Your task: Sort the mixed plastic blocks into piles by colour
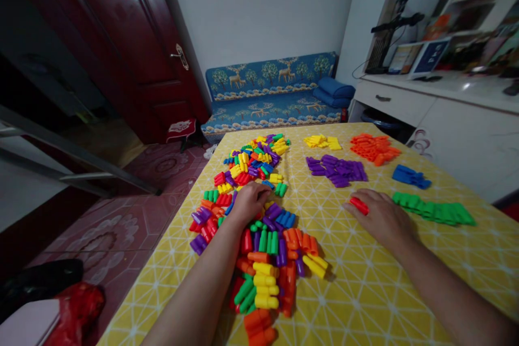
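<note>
A long mixed pile of bullet-shaped plastic toy blocks (270, 238) in several colours runs along the left part of the table. My left hand (252, 201) rests over the middle of it, fingers curled down among the blocks; whatever they grip is hidden. On the right, my right hand (381, 216) is closed on a red toy block (359, 205), low over the tablecloth. Close to that hand lie a green group (436, 210), a small blue group (410, 177) and a purple group (336, 170). Orange blocks (373, 148) and yellow blocks (322, 142) are farther back.
A yellow cloth with white lines covers the table (348, 292). Beyond its far edge stands a blue patterned sofa (271, 97). A white cabinet (458, 124) is at the right, a metal ladder-like frame (77, 157) and a dark red door (138, 48) at the left.
</note>
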`<state>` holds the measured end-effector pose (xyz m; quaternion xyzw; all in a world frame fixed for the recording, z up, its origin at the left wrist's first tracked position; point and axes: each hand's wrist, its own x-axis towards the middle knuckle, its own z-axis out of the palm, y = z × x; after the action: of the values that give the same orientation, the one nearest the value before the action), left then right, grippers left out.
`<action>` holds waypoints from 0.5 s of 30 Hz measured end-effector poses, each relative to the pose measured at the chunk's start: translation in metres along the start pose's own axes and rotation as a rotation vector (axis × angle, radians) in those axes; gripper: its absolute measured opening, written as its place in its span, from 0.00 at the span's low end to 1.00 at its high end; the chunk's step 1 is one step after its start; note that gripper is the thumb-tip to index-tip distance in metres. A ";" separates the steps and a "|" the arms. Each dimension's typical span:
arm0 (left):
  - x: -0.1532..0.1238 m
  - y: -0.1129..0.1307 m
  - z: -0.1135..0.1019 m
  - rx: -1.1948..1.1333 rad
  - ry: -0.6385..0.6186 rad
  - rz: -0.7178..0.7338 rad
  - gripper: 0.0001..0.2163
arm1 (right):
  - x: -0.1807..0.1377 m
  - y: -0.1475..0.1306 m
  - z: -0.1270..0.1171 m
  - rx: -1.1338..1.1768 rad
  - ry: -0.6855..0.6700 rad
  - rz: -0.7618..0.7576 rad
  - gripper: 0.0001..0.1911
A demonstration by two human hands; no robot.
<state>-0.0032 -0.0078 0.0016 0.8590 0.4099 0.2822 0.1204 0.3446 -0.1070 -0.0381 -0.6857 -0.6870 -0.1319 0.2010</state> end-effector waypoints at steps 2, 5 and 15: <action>0.000 -0.001 0.000 0.009 -0.007 0.004 0.08 | 0.001 0.000 0.003 0.021 0.008 -0.019 0.19; 0.000 -0.002 0.001 0.005 -0.011 0.011 0.08 | 0.005 0.001 0.004 0.064 0.000 -0.026 0.18; -0.001 -0.004 0.003 -0.033 -0.002 0.014 0.08 | -0.012 -0.070 -0.035 0.405 -0.039 -0.435 0.32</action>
<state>-0.0045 -0.0058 -0.0027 0.8599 0.3993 0.2890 0.1328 0.2785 -0.1360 -0.0060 -0.4709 -0.8338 -0.0192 0.2874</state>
